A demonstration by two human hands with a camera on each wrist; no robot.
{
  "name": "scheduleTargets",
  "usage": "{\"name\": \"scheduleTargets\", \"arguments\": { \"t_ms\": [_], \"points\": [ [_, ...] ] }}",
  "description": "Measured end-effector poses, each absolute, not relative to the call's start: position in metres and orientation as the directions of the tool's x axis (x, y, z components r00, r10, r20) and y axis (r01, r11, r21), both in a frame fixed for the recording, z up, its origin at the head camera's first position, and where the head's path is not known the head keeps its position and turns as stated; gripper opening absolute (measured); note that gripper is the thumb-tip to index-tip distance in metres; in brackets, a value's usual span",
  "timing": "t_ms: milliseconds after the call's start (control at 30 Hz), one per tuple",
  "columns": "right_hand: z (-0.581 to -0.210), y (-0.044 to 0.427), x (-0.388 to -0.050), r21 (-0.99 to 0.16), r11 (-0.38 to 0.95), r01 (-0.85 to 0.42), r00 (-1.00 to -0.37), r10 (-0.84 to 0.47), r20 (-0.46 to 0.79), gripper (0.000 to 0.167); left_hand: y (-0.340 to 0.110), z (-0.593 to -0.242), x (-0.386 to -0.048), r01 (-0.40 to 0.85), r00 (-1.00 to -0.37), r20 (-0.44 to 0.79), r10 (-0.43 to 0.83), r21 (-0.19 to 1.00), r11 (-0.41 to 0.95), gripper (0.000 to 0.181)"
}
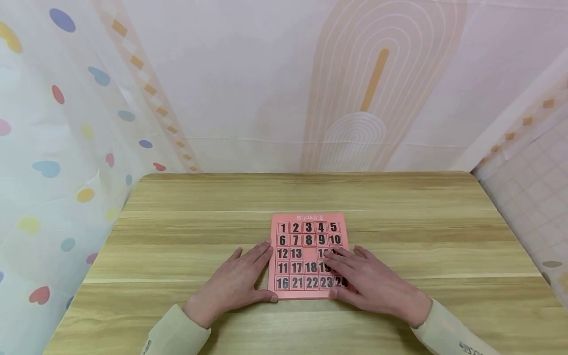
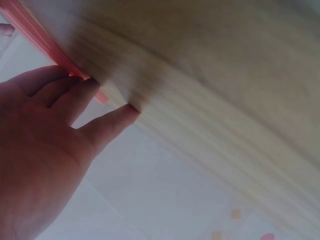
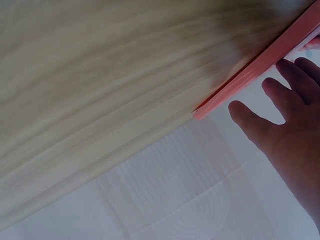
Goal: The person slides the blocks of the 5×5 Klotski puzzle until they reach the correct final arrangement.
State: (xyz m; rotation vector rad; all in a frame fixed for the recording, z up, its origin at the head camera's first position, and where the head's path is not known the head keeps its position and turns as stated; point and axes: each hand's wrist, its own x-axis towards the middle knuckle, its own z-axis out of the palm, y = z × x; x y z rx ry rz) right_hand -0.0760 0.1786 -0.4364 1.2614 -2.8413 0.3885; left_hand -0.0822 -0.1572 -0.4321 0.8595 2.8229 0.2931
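Observation:
A pink number puzzle board [image 1: 306, 299] lies flat on the table, its tiles in five rows with a gap in the third row, right of tile 13 [image 1: 296, 253]. Along the board's left edge rests the left hand [image 1: 235, 283], fingers extended, thumb at the lower left corner. The right hand [image 1: 372, 281] lies over the board's right side, its fingers on or just above the tiles near 14 and 19, partly covering them. In the left wrist view the left fingers [image 2: 82, 92] touch the pink edge; the right wrist view shows the right fingers [image 3: 285, 92] extended beside the board [image 3: 250, 72].
The wooden table [image 1: 199, 197] spreads around the board. Behind it hangs a pale patterned cloth [image 1: 248, 98], with a dotted cloth [image 1: 53, 197] on the left and a checked one [image 1: 532, 182] on the right.

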Motion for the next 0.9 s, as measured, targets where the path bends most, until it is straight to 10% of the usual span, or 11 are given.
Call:
{"name": "scheduleTargets", "arguments": {
  "t_ms": [900],
  "points": [
    [-0.431, 0.145, -0.082, -0.229, 0.596, -0.770, -0.626, -0.775, 0.088, 0.067, -0.158, -0.432, -0.081, 0.527, -0.815, -0.123, 0.567, 0.251, 0.812, 0.107]
  ]
}}
